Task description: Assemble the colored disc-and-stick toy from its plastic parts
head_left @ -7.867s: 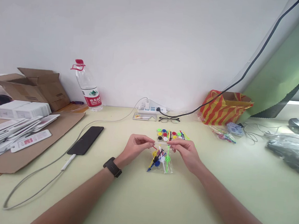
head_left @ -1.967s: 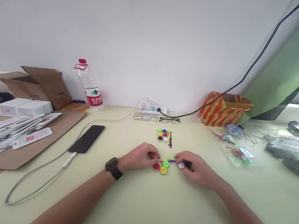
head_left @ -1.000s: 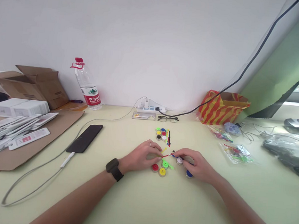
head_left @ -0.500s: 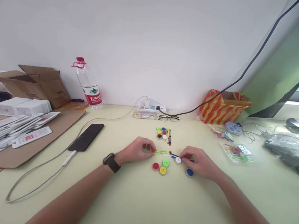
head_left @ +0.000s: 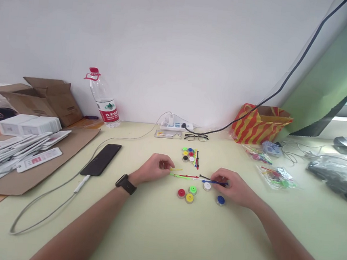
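Observation:
My left hand (head_left: 153,168), with a black watch on its wrist, is closed in a pinch on thin coloured plastic sticks (head_left: 184,175) lying between the hands. My right hand (head_left: 232,186) is closed on the other end, on a blue and a black stick (head_left: 214,182). Just below the sticks lie small round discs: a red disc (head_left: 181,193), a yellow disc (head_left: 189,197), a green disc (head_left: 192,189), a white disc (head_left: 207,186) and a blue disc (head_left: 220,200). Farther back sits a neat cluster of discs and sticks (head_left: 190,155).
A black phone (head_left: 101,159) on a cable lies to the left, beside cardboard with white packets (head_left: 22,149). A water bottle (head_left: 102,98), power strip (head_left: 175,126) and glasses (head_left: 195,137) stand at the back. A striped bag (head_left: 259,123) and clear bags of parts (head_left: 275,176) are on the right.
The clear bag once held between my hands now lies at the right and its parts are out on the table. In the last second my hands moved apart, drawing the sticks out in a line.

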A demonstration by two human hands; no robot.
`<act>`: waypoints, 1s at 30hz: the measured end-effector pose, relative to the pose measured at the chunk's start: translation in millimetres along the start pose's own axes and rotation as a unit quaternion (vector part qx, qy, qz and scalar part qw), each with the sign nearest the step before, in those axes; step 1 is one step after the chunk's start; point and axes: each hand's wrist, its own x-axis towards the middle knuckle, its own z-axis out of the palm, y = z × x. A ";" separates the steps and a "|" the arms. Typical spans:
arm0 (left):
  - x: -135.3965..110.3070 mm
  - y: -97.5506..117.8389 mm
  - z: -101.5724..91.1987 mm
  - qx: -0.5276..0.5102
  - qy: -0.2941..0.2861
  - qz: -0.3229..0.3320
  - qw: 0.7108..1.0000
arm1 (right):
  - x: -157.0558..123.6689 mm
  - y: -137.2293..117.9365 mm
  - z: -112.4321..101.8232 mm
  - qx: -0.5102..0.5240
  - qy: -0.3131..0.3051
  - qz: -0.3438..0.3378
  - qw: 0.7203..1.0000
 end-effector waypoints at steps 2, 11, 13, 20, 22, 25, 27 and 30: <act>-0.7 0.2 -1.6 0.026 0.013 0.007 1.000 | 0.4 3.8 0.8 -0.007 0.008 -0.005 1.000; -3.8 24.1 18.2 0.049 -0.021 0.071 0.996 | 4.2 18.0 2.9 -0.054 0.076 -0.015 0.995; -3.2 19.9 14.7 0.048 -0.022 0.064 0.997 | 4.3 16.0 3.8 -0.051 0.084 -0.020 0.995; -1.3 0.2 -6.8 0.091 0.018 0.042 0.995 | 5.0 15.3 -5.5 -0.028 0.093 -0.023 0.995; -1.4 2.9 -4.3 0.115 0.051 0.046 0.991 | 5.6 19.5 -8.5 -0.036 0.134 -0.012 0.990; -1.6 13.6 8.0 0.121 0.053 0.083 0.988 | 6.1 24.7 -8.8 -0.056 0.165 0.008 0.985; -1.9 20.7 17.5 0.130 0.016 0.111 0.985 | 6.0 24.4 -6.6 -0.070 0.141 -0.001 0.988; -2.5 24.2 25.6 0.132 -0.017 0.123 0.983 | 4.8 18.9 -3.0 -0.088 0.074 -0.038 0.993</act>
